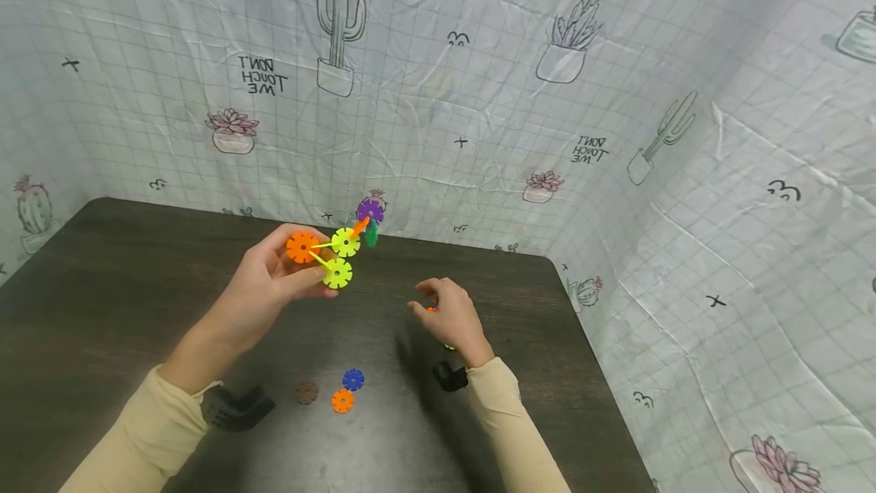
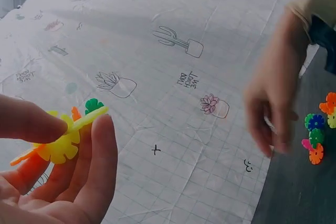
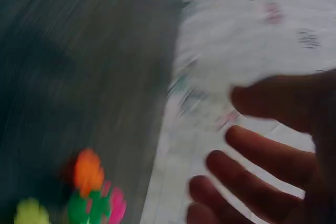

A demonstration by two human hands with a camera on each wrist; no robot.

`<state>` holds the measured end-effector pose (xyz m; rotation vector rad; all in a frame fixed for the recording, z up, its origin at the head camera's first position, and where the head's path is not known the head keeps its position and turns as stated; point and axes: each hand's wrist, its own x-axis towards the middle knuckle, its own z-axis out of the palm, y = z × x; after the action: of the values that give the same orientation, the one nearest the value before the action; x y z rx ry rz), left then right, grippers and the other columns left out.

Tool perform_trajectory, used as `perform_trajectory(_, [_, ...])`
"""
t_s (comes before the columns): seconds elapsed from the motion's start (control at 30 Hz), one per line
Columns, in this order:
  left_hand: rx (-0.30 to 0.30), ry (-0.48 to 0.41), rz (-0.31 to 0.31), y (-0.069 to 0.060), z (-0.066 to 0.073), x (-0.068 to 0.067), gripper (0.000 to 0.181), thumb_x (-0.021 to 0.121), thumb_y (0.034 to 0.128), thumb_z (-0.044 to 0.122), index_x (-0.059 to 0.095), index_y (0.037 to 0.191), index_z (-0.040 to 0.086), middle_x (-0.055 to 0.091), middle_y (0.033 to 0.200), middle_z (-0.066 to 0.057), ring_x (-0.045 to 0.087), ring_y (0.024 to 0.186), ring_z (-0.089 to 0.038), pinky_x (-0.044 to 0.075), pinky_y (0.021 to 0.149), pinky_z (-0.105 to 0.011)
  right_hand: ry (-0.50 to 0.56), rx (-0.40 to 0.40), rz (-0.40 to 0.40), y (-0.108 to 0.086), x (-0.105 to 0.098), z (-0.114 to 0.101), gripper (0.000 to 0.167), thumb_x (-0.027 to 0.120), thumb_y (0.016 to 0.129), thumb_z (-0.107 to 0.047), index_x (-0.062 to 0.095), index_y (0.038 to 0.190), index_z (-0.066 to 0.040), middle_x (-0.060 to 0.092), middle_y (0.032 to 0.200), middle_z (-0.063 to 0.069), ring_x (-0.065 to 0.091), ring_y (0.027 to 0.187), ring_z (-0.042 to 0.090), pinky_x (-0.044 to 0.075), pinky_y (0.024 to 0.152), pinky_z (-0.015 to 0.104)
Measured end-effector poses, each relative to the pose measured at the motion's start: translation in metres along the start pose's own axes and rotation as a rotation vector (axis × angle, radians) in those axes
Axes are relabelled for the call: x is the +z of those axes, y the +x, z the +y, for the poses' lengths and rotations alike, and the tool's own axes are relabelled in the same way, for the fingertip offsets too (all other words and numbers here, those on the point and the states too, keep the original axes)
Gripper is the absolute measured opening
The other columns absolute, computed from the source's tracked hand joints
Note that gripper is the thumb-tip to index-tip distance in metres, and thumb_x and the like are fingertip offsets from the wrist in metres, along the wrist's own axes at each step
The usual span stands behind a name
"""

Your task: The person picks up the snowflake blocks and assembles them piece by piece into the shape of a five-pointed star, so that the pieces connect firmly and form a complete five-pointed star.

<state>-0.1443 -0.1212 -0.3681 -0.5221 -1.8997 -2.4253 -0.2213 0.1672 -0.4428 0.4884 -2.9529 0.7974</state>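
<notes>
The left hand (image 1: 274, 272) pinches a chain of joined notched discs above the table; an orange disc (image 1: 303, 247), two yellow-green discs (image 1: 338, 273), a green disc (image 1: 372, 234) and a purple disc (image 1: 370, 211) show in it. In the left wrist view thumb and fingers of the left hand (image 2: 68, 166) hold a yellow disc (image 2: 59, 148). To the right, the right hand (image 1: 455, 318) hovers over the table, its fingers loosely bent and holding nothing. The right wrist view shows the right hand (image 3: 262, 156) with fingers apart, blurred.
A brown disc (image 1: 307, 392), a blue disc (image 1: 353, 380) and an orange disc (image 1: 343, 401) lie on the dark table (image 1: 171, 287). More coloured discs, among them a green one (image 2: 316, 138), lie under the right hand, partly hidden. Patterned cloth (image 1: 411, 135) hangs behind.
</notes>
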Motion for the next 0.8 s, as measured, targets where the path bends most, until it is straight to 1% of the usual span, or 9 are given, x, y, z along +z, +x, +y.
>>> perform_trajectory(0.1, [0.000,0.004,-0.002,0.000,0.003,0.000,0.029,0.061,0.0968,-0.004,0.053,0.122,0.008,0.063,0.116,-0.007,0.067,0.100,-0.021,0.062,0.082,-0.034,-0.234,0.033,-0.111,0.003,0.003,0.011,0.053,0.077,0.090,-0.037,0.064,0.133,-0.009,0.061,0.129,0.016,0.058,0.114,0.036,0.054,0.091,0.050])
perform_trajectory(0.2, [-0.006,0.002,-0.009,0.000,0.004,-0.001,0.029,0.060,0.0970,-0.004,0.054,0.122,0.009,0.061,0.117,-0.007,0.067,0.100,-0.021,0.062,0.082,-0.033,-0.415,0.061,-0.212,0.006,0.007,0.020,0.066,0.078,0.088,-0.044,0.057,0.142,-0.011,0.056,0.138,0.017,0.054,0.122,0.040,0.051,0.099,0.052])
perform_trajectory(0.27, [-0.007,-0.003,-0.013,0.000,0.005,0.000,0.029,0.060,0.0969,-0.005,0.054,0.122,0.009,0.061,0.117,-0.007,0.067,0.100,-0.021,0.062,0.082,-0.033,-0.495,0.071,-0.256,0.006,0.011,0.026,0.067,0.077,0.089,-0.045,0.055,0.144,-0.014,0.055,0.140,0.016,0.053,0.124,0.040,0.049,0.102,0.053])
perform_trajectory(0.33, [-0.007,-0.010,-0.018,0.000,0.006,0.000,0.030,0.060,0.0969,-0.005,0.055,0.122,0.010,0.061,0.117,-0.007,0.067,0.099,-0.021,0.062,0.081,-0.032,-0.557,0.059,-0.262,0.006,0.015,0.032,0.063,0.076,0.090,-0.045,0.057,0.143,-0.015,0.057,0.138,0.015,0.055,0.121,0.039,0.050,0.100,0.052])
perform_trajectory(0.43, [-0.007,-0.006,-0.018,0.000,0.007,0.001,0.029,0.059,0.0971,-0.005,0.055,0.122,0.010,0.062,0.117,-0.007,0.067,0.100,-0.022,0.062,0.081,-0.032,-0.602,0.018,-0.217,0.006,0.019,0.041,0.053,0.076,0.091,-0.040,0.062,0.137,-0.016,0.063,0.127,0.012,0.060,0.111,0.035,0.053,0.094,0.050])
perform_trajectory(0.53, [-0.011,0.005,-0.015,0.000,0.008,0.002,0.028,0.059,0.0975,-0.004,0.054,0.122,0.010,0.061,0.117,-0.008,0.067,0.100,-0.022,0.062,0.082,-0.032,-0.622,-0.039,-0.157,0.006,0.023,0.046,0.041,0.077,0.091,-0.035,0.069,0.126,-0.015,0.068,0.114,0.009,0.064,0.098,0.032,0.056,0.085,0.046])
perform_trajectory(0.7, [-0.015,0.017,-0.020,0.000,0.007,0.003,0.028,0.058,0.0978,-0.004,0.054,0.123,0.009,0.057,0.120,-0.009,0.066,0.100,-0.022,0.062,0.082,-0.033,-0.605,-0.083,-0.102,0.007,0.026,0.050,0.024,0.078,0.091,-0.027,0.075,0.109,-0.013,0.071,0.098,0.007,0.067,0.084,0.029,0.058,0.074,0.043])
perform_trajectory(0.8, [-0.015,0.020,-0.025,0.000,0.007,0.004,0.028,0.058,0.0978,-0.004,0.055,0.122,0.010,0.054,0.120,-0.011,0.066,0.100,-0.023,0.062,0.081,-0.034,-0.570,-0.095,-0.081,0.006,0.026,0.049,0.017,0.076,0.091,-0.023,0.076,0.104,-0.012,0.070,0.094,0.007,0.066,0.081,0.028,0.058,0.072,0.043])
